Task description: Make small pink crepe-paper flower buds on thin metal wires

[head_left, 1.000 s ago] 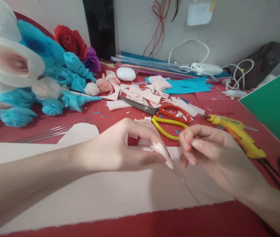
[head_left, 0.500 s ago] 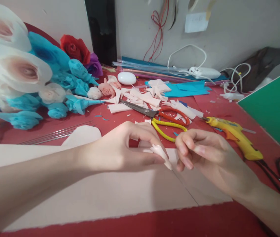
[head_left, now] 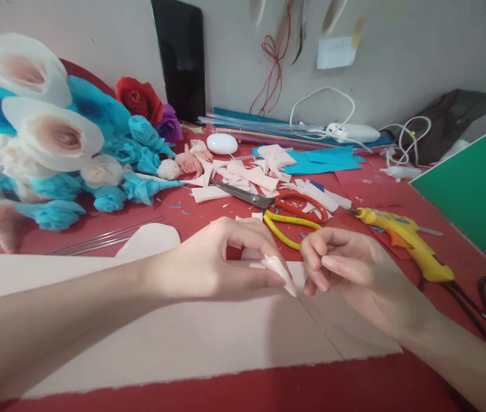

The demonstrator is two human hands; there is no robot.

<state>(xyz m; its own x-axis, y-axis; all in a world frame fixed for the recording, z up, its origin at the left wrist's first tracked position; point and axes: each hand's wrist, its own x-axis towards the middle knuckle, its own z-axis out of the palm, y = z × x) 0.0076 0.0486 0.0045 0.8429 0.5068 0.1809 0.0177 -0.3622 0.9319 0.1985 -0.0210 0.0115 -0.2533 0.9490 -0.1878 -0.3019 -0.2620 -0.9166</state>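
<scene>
A small pale pink paper bud [head_left: 281,273] on a thin wire stem [head_left: 321,327] is pinched between the thumb and fingers of my left hand [head_left: 230,260]. The wire slants down to the right over a large pale pink paper sheet [head_left: 200,343]. Just right of the bud, my right hand [head_left: 346,266] hovers with curled fingers, its thumb drawn up against them. Whatever lies between those fingertips, if anything, is too small to make out. Behind the hands lie scissors [head_left: 264,201] with one red and one yellow handle.
A yellow glue gun [head_left: 410,243] lies at the right, near a green board [head_left: 474,194]. Paper scraps [head_left: 251,174] and blue paper [head_left: 320,160] lie behind the scissors. Paper flowers [head_left: 60,137] crowd the left, with metal wires [head_left: 97,237] in front. A phone [head_left: 180,60] leans on the wall.
The view has tilted up slightly, so the background sits lower. My right thumb has shifted left along the curled fingers. My left hand keeps its hold on the bud.
</scene>
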